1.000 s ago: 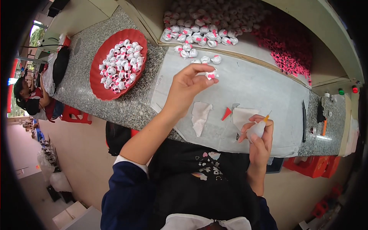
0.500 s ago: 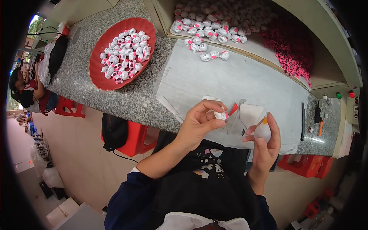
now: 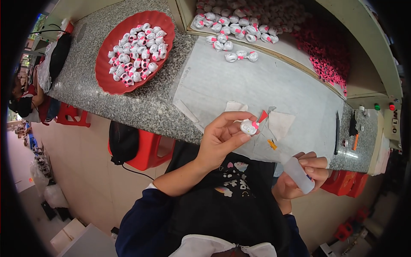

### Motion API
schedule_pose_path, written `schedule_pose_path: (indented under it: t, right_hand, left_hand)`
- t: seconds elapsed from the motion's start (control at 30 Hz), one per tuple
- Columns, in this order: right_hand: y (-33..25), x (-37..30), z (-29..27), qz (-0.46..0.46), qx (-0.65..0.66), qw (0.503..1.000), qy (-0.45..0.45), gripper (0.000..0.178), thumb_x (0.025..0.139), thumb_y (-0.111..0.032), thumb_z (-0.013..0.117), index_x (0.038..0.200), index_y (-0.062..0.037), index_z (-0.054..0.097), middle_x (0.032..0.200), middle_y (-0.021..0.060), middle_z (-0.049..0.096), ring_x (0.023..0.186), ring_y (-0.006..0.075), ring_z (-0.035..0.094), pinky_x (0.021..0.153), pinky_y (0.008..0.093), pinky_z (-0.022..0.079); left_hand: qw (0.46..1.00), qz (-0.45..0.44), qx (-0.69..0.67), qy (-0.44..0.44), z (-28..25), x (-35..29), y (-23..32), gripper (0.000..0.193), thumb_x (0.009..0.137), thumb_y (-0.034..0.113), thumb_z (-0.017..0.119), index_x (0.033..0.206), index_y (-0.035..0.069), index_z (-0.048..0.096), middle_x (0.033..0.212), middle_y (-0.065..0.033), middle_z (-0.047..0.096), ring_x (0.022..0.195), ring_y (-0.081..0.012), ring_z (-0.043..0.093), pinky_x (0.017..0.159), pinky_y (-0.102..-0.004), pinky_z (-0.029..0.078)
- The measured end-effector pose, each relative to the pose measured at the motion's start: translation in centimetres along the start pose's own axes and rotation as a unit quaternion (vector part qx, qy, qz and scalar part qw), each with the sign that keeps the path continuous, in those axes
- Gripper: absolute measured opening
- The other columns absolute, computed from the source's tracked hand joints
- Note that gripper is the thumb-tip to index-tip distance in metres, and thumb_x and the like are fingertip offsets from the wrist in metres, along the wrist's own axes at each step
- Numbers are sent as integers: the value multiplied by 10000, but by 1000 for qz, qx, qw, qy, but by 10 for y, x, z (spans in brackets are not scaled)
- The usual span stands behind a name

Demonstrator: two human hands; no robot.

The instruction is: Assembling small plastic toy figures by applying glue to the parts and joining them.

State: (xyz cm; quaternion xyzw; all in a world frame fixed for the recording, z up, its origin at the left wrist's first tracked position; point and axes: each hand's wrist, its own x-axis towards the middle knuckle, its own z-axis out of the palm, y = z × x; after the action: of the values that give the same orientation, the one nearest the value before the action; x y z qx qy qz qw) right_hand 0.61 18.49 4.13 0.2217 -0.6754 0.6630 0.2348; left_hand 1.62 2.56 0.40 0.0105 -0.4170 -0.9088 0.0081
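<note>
Near the centre, a small white piece [image 3: 247, 127] with a pink bow is pinched between the thumb and bent fingers of the left hand [image 3: 216, 147], above a pale sheet [image 3: 214, 81]. At 4 o'clock, a translucent bottle [image 3: 299, 175] is gripped by the right hand [image 3: 317, 172], its fingers curled around it. Toward 10 or 11 o'clock from the bottle, an orange tip [image 3: 272, 144] is seen; whether the two are joined cannot be told. Similar white pieces [image 3: 136, 53] are heaped in a red bowl [image 3: 147, 18] between 10 and 11 o'clock; pink parts [image 3: 329, 73] are piled at 2 o'clock.
</note>
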Motion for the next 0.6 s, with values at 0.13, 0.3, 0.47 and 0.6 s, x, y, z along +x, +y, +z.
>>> schedule_pose_path:
  t: [0.13, 0.3, 0.47, 0.6]
  right_hand:
    - [1, -2, 5, -38, 6, 999, -17, 387, 602, -224, 708, 786, -82, 398, 739, 42, 412, 525, 103, 380, 424, 196, 349]
    - [1, -9, 3, -41, 18, 999, -16, 393, 595, -177, 720, 798, -82, 396, 755, 44, 417, 544, 119, 410, 444, 210, 381]
    - [1, -9, -2, -53, 13, 996, -75, 434, 575, -174, 734, 822, -78, 392, 788, 51, 417, 552, 128, 420, 461, 228, 402]
    - [2, -10, -3, -60, 18, 995, -76, 432, 575, -163, 736, 822, -75, 392, 790, 56, 418, 550, 130, 417, 454, 225, 391]
  left_hand:
    - [1000, 8, -10, -8, 2, -1, 1, 325, 724, -55, 487, 1039, -23, 416, 1039, -157, 466, 950, -196, 492, 843, -368, 403]
    - [1000, 8, -4, -4, 5, -1, 2, 321, 721, -63, 484, 1033, -31, 420, 1024, -174, 478, 946, -198, 496, 840, -355, 405]
    - [1000, -5, 5, 1, 7, -2, 2, 319, 717, -71, 488, 1027, -34, 426, 1018, -180, 486, 924, -198, 509, 821, -320, 412]
    - [1000, 4, 5, -1, 6, -2, 0, 322, 717, -66, 490, 1030, -32, 424, 1020, -178, 484, 922, -196, 510, 820, -320, 411]
